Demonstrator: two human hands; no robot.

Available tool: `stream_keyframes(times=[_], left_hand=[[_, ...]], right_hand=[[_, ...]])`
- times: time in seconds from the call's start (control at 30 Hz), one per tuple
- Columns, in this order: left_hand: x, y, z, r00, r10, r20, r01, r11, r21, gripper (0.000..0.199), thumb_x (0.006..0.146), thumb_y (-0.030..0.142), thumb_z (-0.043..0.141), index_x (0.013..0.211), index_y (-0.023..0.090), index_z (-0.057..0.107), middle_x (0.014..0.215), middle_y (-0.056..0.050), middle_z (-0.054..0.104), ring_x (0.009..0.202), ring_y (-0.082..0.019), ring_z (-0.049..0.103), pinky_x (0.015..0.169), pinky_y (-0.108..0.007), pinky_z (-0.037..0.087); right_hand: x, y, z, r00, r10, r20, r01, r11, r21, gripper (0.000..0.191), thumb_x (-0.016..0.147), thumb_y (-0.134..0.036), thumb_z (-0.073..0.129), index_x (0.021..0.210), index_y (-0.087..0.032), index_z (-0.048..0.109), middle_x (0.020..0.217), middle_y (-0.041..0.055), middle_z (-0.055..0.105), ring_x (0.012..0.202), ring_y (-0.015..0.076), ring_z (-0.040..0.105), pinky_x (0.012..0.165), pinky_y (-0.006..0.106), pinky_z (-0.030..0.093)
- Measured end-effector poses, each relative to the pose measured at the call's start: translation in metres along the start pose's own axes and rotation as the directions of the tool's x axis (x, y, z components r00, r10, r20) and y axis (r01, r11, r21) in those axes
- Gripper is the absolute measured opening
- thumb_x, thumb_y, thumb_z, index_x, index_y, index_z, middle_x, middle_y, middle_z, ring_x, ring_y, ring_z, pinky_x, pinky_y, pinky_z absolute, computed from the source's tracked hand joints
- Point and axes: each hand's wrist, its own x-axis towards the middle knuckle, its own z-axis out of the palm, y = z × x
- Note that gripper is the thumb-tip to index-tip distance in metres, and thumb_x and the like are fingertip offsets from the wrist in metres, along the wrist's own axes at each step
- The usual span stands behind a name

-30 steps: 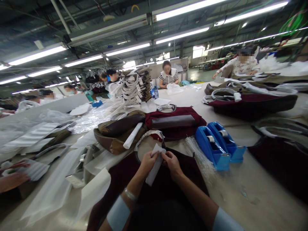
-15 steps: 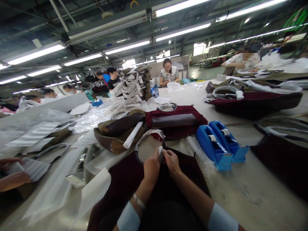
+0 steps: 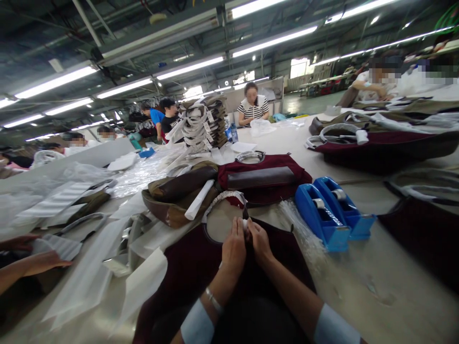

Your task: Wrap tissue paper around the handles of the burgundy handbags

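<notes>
A dark maroon bag (image 3: 193, 263) lies flat before me, its handle (image 3: 222, 197) arching up, wrapped in white material. My left hand (image 3: 234, 244) and my right hand (image 3: 259, 241) meet at the right foot of that handle. Between them is a small white wrapping (image 3: 245, 224), pressed from both sides. The left fingers are straight and held together against it, while the right fingers curl and pinch it. My fingers hide most of the wrapping and the strap end under it.
Two blue tape dispensers (image 3: 322, 215) stand to the right, beside thin clear plastic strips (image 3: 297, 224). A grey tape dispenser (image 3: 124, 248) and white foam sheets (image 3: 86, 263) lie left. A co-worker's hands (image 3: 39, 260) work at far left. Behind are another maroon bag (image 3: 265, 177) and stacked bags (image 3: 204, 124).
My left hand has turned so its fingers lie straight along the wrapping. The white flap that stuck up is now folded down between both hands. The co-worker's near hand has spread over a foam sheet.
</notes>
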Motion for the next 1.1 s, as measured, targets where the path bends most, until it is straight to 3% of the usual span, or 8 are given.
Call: stream_keyframes(times=[0.2, 0.3, 0.4, 0.5, 0.63, 0.77, 0.97, 1.1], left_hand=[[-0.001, -0.005, 0.002, 1.0, 0.021, -0.015, -0.024, 0.964, -0.266, 0.059, 0.084, 0.0, 0.036, 0.144, 0.004, 0.036, 0.151, -0.02, 0.032, 0.14, -0.024, 0.033, 0.113, -0.038, 0.033], [0.007, -0.018, -0.014, 0.997, 0.03, 0.073, 0.017, 0.824, -0.567, 0.065, 0.078, 0.006, 0.051, 0.142, 0.007, 0.04, 0.148, -0.019, 0.04, 0.139, -0.026, 0.035, 0.115, -0.038, 0.029], [0.02, -0.034, -0.036, 0.978, -0.04, 0.203, 0.188, 0.577, -0.795, 0.053, 0.082, 0.023, 0.058, 0.133, 0.01, 0.053, 0.133, -0.016, 0.058, 0.123, -0.028, 0.055, 0.105, -0.038, 0.042], [0.028, -0.043, -0.046, 0.943, -0.016, 0.332, 0.302, 0.459, -0.836, 0.042, 0.083, 0.039, 0.061, 0.111, 0.009, 0.067, 0.107, -0.015, 0.072, 0.099, -0.027, 0.067, 0.087, -0.034, 0.051], [0.026, -0.044, -0.033, 0.908, 0.029, 0.419, 0.384, 0.342, -0.857, 0.043, 0.073, 0.039, 0.072, 0.104, 0.01, 0.065, 0.091, -0.011, 0.073, 0.079, -0.021, 0.068, 0.071, -0.028, 0.051], [0.019, -0.038, -0.017, 0.923, -0.039, 0.382, 0.38, 0.241, -0.893, 0.041, 0.072, 0.04, 0.073, 0.098, 0.01, 0.063, 0.084, -0.007, 0.071, 0.073, -0.018, 0.065, 0.067, -0.025, 0.048], [0.013, -0.029, -0.005, 0.909, -0.122, 0.399, 0.412, 0.114, -0.904, 0.046, 0.069, 0.044, 0.075, 0.099, 0.012, 0.061, 0.076, -0.003, 0.068, 0.062, -0.013, 0.061, 0.059, -0.021, 0.046], [0.013, -0.026, 0.0, 0.851, -0.166, 0.498, 0.504, -0.006, -0.864, 0.053, 0.063, 0.049, 0.079, 0.099, 0.014, 0.06, 0.068, 0.0, 0.066, 0.053, -0.011, 0.058, 0.051, -0.019, 0.044]], right_hand=[[-0.004, -0.001, -0.005, 0.995, -0.088, 0.049, 0.092, 0.991, -0.098, 0.038, 0.072, -0.054, 0.069, 0.066, -0.018, 0.058, 0.059, -0.0034, 0.052, 0.055, 0.0111, 0.043, 0.053, 0.023, 0.035], [-0.006, -0.002, -0.005, 0.996, -0.062, 0.061, 0.066, 0.996, -0.065, 0.039, 0.071, -0.056, 0.068, 0.066, -0.019, 0.058, 0.057, -0.0035, 0.051, 0.053, 0.0115, 0.042, 0.051, 0.024, 0.034], [-0.008, -0.004, -0.004, 0.995, -0.047, 0.085, 0.05, 0.998, -0.041, 0.039, 0.073, -0.057, 0.066, 0.067, -0.019, 0.059, 0.056, -0.0033, 0.05, 0.052, 0.0118, 0.043, 0.053, 0.024, 0.036], [-0.01, -0.006, -0.004, 0.995, -0.026, 0.1, 0.025, 1.0, 0.012, 0.037, 0.072, -0.054, 0.068, 0.068, -0.019, 0.06, 0.058, -0.0032, 0.052, 0.053, 0.0116, 0.045, 0.055, 0.024, 0.038], [-0.011, -0.007, -0.006, 0.993, -0.003, 0.116, -0.006, 0.997, 0.08, 0.034, 0.072, -0.05, 0.07, 0.071, -0.017, 0.064, 0.059, -0.0037, 0.053, 0.053, 0.0104, 0.044, 0.053, 0.024, 0.037], [-0.007, -0.006, -0.006, 0.994, -0.019, 0.109, 0.011, 0.997, 0.071, 0.034, 0.072, -0.049, 0.07, 0.07, -0.016, 0.065, 0.056, -0.0042, 0.051, 0.05, 0.009, 0.043, 0.051, 0.023, 0.035], [-0.016, -0.03, -0.023, 0.983, -0.006, 0.181, 0.05, 0.97, -0.239, 0.036, 0.076, -0.052, 0.065, 0.076, -0.017, 0.071, 0.061, -0.0002, 0.06, 0.048, 0.0121, 0.052, 0.051, 0.026, 0.042], [-0.034, -0.078, -0.079, 0.931, -0.362, 0.041, 0.306, 0.715, -0.629, 0.029, 0.085, -0.043, 0.059, 0.101, -0.024, 0.073, 0.088, 0.0055, 0.072, 0.07, 0.0201, 0.064, 0.072, 0.033, 0.05]])
